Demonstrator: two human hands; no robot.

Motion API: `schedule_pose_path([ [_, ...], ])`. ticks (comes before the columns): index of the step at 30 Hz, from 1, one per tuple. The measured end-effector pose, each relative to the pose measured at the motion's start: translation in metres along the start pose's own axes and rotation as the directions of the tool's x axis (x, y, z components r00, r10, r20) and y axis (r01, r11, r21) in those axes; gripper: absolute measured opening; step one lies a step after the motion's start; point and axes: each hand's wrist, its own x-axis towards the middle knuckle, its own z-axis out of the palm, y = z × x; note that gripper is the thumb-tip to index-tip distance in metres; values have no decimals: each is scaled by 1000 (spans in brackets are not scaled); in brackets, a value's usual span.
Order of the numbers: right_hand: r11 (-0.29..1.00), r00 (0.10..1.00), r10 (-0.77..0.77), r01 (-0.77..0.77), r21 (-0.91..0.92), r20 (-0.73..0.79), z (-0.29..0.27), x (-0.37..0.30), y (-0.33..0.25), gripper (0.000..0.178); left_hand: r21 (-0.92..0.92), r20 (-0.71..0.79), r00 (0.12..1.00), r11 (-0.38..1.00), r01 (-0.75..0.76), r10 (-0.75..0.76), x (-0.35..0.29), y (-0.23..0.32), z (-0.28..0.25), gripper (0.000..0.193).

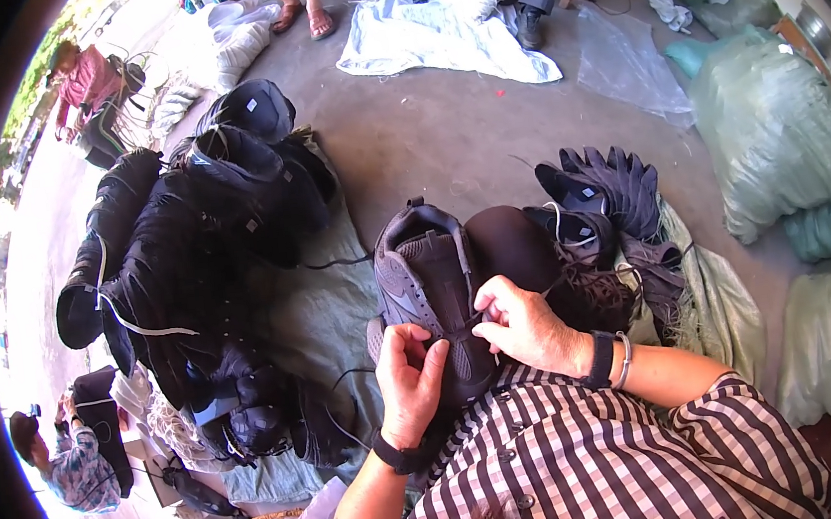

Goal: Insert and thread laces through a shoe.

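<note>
A dark grey sneaker upper (420, 259) rests before my body, its opening facing away from me and its toe toward my striped shirt. At its left lower side my left hand (409, 380) is closed, thumb and forefinger pinched near the eyelets. What that pinch holds is too small to make out. On the other side, my right hand (532, 323) is closed on a thin dark shoelace (474, 323) by the lowest eyelets. Just beyond the right hand is a smooth, dark brown rounded form (511, 245). Dark bands circle both wrists.
Stacked black shoe uppers (164, 244) form a big pile on a pale green sheet (316, 314) at left. More uppers (605, 201) lie at right, beside stuffed translucent sacks (774, 135). Other people sit farther off, one near a white sheet (435, 42).
</note>
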Motion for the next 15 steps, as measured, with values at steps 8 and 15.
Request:
schedule_pose_path([
  [8,946,946,-299,277,-169,-126,17,20,11,8,190,-29,998,981,-44,50,21,25,2,17],
  [15,901,943,-332,316,-297,-6,4,10,5,6,685,242,907,601,-411,344,11,33,-7,37],
])
